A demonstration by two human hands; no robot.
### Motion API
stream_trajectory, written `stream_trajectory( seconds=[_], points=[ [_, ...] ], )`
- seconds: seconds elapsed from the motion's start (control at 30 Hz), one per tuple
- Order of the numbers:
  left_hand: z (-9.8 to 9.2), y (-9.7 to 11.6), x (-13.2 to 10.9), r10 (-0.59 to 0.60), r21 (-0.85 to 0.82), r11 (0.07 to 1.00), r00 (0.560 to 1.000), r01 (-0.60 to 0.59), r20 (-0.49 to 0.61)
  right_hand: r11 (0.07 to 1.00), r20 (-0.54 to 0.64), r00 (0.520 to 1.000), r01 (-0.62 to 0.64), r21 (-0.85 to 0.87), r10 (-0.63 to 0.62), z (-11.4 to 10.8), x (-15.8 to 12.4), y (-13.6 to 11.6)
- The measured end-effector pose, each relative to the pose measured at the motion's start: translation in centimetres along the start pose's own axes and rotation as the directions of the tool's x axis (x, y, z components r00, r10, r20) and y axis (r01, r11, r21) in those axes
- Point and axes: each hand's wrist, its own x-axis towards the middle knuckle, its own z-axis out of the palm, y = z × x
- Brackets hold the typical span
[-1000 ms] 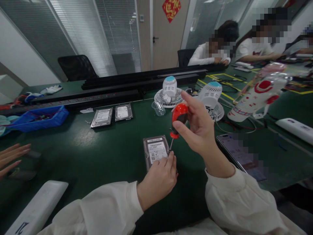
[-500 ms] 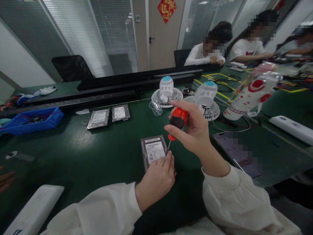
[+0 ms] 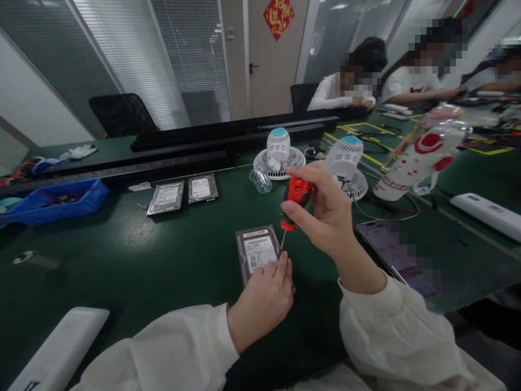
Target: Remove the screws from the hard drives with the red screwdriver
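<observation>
A hard drive (image 3: 256, 251) with a white label lies flat on the green table (image 3: 134, 255) in front of me. My left hand (image 3: 264, 301) rests on its near right corner with the fingers curled, pressing it down. My right hand (image 3: 323, 214) is closed round the red and black handle of a screwdriver (image 3: 295, 198). The screwdriver stands nearly upright and its tip meets the drive's right edge, just above my left fingers.
Two more hard drives (image 3: 182, 194) lie further back. Behind them runs a long black rail (image 3: 171, 157). Two small white fans (image 3: 280, 155), a clear cup (image 3: 260, 180), a phone (image 3: 396, 255), a blue tray (image 3: 52, 201) and white bars (image 3: 57, 353) are about. Other people sit at the far right.
Another person's hand at the left edge has withdrawn out of view. My right fingers have shifted on the screwdriver handle, whose tip stays at the drive's edge. My left hand has stayed put.
</observation>
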Motion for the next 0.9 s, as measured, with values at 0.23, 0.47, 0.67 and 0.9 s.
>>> stream_trajectory(
  seconds=[0.23, 0.47, 0.67, 0.9],
  points=[
    [-0.07, -0.05, 0.04, 0.01, 0.004, 1.0, 1.0, -0.01, 0.011, 0.997, 0.023, 0.998, -0.067, 0.037, 0.066, -0.16, -0.2, 0.11],
    [-0.01, -0.03, -0.02, 0.006, 0.003, 1.0, 1.0, -0.006, -0.003, 0.999, 0.036, 0.999, -0.037, 0.011, 0.036, -0.18, -0.07, -0.24],
    [-0.03, -0.05, 0.02, 0.004, -0.007, 1.0, 1.0, -0.004, -0.007, 0.999, 0.001, 0.999, -0.049, -0.019, 0.049, 0.0, -0.26, 0.07],
    [0.14, 0.05, -0.01, -0.003, -0.012, 1.0, 1.0, 0.003, -0.018, 0.995, 0.053, 0.996, -0.079, 0.053, 0.076, -0.12, -0.31, -0.26]
  ],
)
